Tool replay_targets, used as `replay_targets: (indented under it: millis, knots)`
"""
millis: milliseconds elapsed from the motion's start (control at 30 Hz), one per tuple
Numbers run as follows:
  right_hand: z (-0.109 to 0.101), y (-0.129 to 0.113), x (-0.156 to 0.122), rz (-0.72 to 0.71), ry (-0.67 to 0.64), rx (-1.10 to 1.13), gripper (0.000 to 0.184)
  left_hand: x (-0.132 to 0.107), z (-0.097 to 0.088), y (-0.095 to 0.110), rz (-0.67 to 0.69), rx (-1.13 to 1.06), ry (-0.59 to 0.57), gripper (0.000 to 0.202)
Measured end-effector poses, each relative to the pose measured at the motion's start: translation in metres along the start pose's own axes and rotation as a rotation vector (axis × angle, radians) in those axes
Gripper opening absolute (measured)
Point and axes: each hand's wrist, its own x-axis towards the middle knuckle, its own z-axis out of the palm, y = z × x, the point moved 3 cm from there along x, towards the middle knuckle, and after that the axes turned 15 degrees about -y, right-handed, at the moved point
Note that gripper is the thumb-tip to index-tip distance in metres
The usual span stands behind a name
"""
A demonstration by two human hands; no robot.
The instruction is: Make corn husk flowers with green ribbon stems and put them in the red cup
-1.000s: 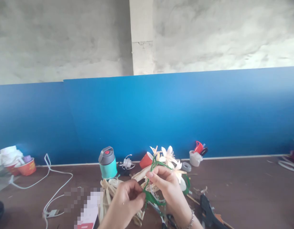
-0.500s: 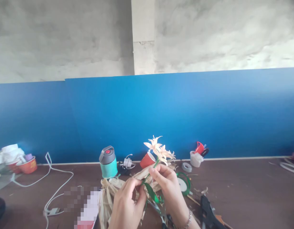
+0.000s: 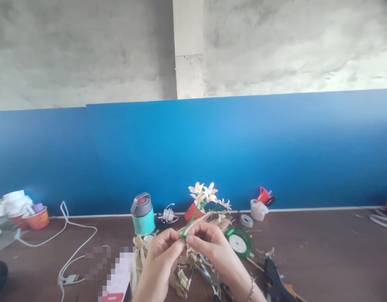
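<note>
Both of my hands meet low in the middle of the view and pinch the green stem of a small sprig of cream paper flowers (image 3: 203, 193). My left hand (image 3: 163, 248) grips the stem's lower end with its fingertips closed. My right hand (image 3: 209, 244), with a bracelet at the wrist, pinches the stem just beside it. The blossoms stand up above the fingers, tilted to the right. Dry straw-coloured husk strips (image 3: 143, 256) lie on the brown table (image 3: 322, 247) under the hands. A spool of green ribbon (image 3: 238, 242) lies just right of my right hand.
A teal bottle with a grey lid (image 3: 142, 214) stands behind the hands, a red cup (image 3: 192, 212) next to it. Farther right sit a tape roll (image 3: 245, 220), a white cup (image 3: 257, 209) and a black glue gun (image 3: 275, 281). A white cable (image 3: 74, 241) and red bowls (image 3: 34, 216) lie at left.
The hands have come closer together on the stem and the green ribbon loop is gone from between them. The flower sprig has turned and dropped slightly; the ribbon spool shows in full.
</note>
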Motion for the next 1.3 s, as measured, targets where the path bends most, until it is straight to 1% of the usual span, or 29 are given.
replay_targets:
  millis: [100,200,267,333,400,533,667,733,867,1067,1200,1300]
  knots:
    - [0.006,0.0,0.002,-0.005,0.018,0.118,0.023,0.0,-0.001,-0.001,0.006,-0.065,0.042,0.026]
    - [0.012,-0.001,0.002,-0.014,-0.006,0.198,0.016,0.001,-0.001,-0.001,0.035,-0.068,0.047,0.025]
    - [0.013,0.001,0.001,0.01,0.004,0.195,0.02,0.001,-0.002,-0.002,0.042,-0.044,0.033,0.024]
    - [0.01,0.005,0.0,0.06,0.069,0.173,0.025,0.002,-0.003,-0.004,0.028,-0.029,0.029,0.024]
    - [0.008,0.009,-0.001,0.093,0.112,0.146,0.025,0.002,-0.004,-0.006,0.013,-0.044,0.042,0.024]
    - [0.01,0.01,0.001,0.061,0.033,0.104,0.032,0.002,-0.007,-0.008,-0.01,-0.177,0.035,0.024]
    - [0.011,0.008,0.003,0.023,0.041,0.077,0.039,0.003,-0.006,-0.008,-0.02,-0.311,-0.023,0.028]
    - [0.012,0.009,0.004,0.007,0.052,0.051,0.04,0.002,-0.006,-0.009,-0.017,-0.333,0.007,0.033]
    - [0.014,0.01,0.005,0.011,0.044,-0.028,0.042,0.002,-0.006,-0.012,0.027,-0.342,0.129,0.036]
    - [0.019,0.011,0.007,0.073,-0.006,-0.095,0.046,0.003,-0.006,-0.015,0.059,-0.396,0.177,0.037]
    - [0.017,0.012,0.008,0.077,-0.042,-0.06,0.044,0.004,-0.008,-0.013,0.076,-0.37,0.142,0.036]
    - [0.012,0.011,0.006,0.082,-0.079,-0.002,0.04,0.006,-0.009,-0.012,0.04,-0.305,0.077,0.034]
